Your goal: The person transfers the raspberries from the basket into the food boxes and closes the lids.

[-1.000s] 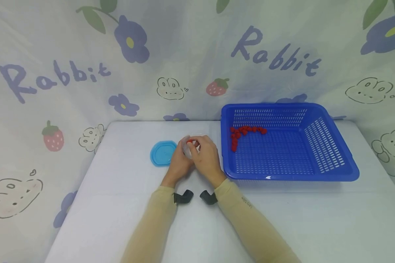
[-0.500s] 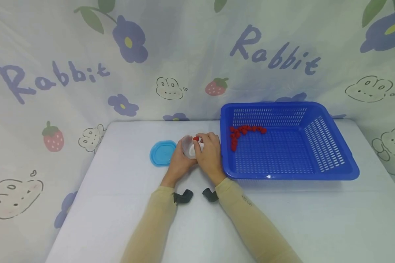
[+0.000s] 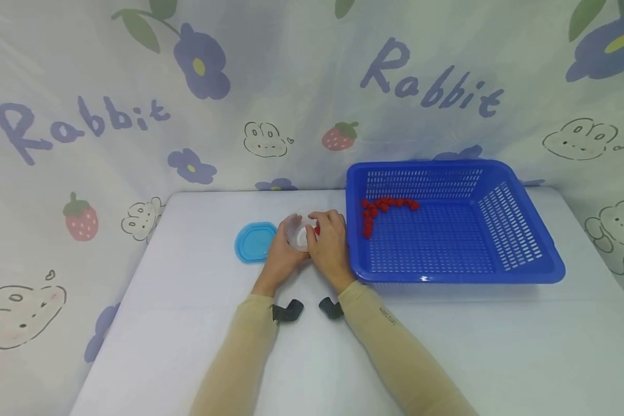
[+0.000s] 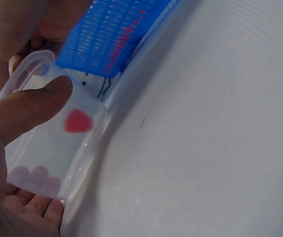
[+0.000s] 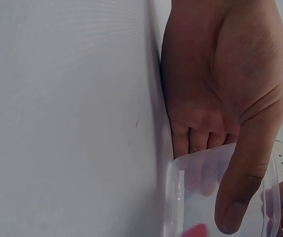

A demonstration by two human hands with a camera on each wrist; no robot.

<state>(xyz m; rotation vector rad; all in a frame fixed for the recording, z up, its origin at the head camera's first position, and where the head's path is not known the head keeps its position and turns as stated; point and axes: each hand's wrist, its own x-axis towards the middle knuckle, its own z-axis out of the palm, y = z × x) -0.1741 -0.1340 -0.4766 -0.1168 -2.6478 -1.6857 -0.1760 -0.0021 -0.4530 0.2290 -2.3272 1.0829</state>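
A small clear plastic container (image 3: 297, 234) sits on the white table between both hands. My left hand (image 3: 283, 251) grips its left side, thumb (image 4: 38, 111) across the near wall and fingers behind. On the other side my right hand (image 3: 330, 245) holds the container, its thumb (image 5: 240, 192) over the near wall and fingers around the far side. A small red piece (image 4: 77, 121) shows blurred through the clear wall; in the head view, red (image 3: 318, 229) peeks out by the right fingers. A light blue lid (image 3: 255, 242) lies just left of the left hand.
A large blue plastic basket (image 3: 452, 277) stands right of the hands, close to the right wrist. Several small red pieces (image 3: 385, 204) line its left and back-left inside. A printed curtain (image 3: 291, 69) hangs behind the white table (image 3: 312, 370).
The right fingers held a red piece over the container's mouth; now the piece is lower, by the container's right wall. The left hand has kept its grip on the container.
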